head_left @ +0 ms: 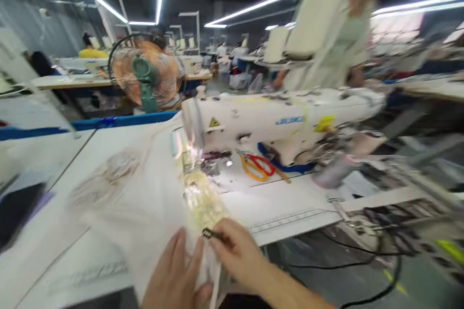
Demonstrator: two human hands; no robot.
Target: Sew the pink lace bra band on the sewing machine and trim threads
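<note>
My left hand (176, 270) lies with its fingers spread on thin white fabric (145, 222), holding it against the table. Close beside it, my right hand (235, 251) is closed round a small dark tool (208, 233) with a looped end; blur hides its exact kind. The tool's end sits at the fabric's edge, near my left index finger. A pale yellow, shiny strip (203, 195) runs from my hands up to the lit needle area of a white sewing machine (246, 118).
Scissors with red and orange handles (259, 166) rest under the machine arm. A thread cone (335, 171) stands to the right. A dark phone-like slab (21, 212) lies at left, and a fan (145, 72) is behind. Beyond the machine is a person in light clothing (326, 34).
</note>
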